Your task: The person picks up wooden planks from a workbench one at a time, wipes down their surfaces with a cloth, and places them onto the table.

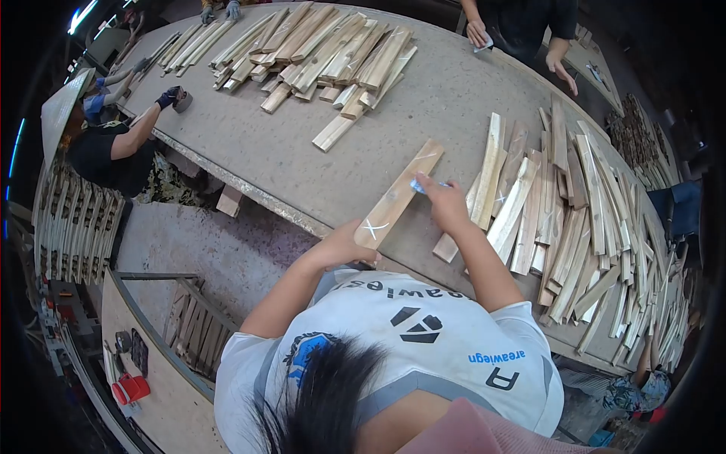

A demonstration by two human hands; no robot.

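My left hand (344,246) is wrapped round the near end of a wooden board (393,198) that lies slantwise over the table. A white X mark shows on the board close to those fingers, and fainter marks show at its far end. My right hand (445,200) pinches a small blue-and-white object (418,185) against the board's upper part; what it is exactly is too small to tell.
A pile of wooden strips (325,57) lies at the back of the grey table (280,155). More strips (575,219) spread over the right side. A person in a hat (113,144) works at the left edge, and another person (522,30) stands across.
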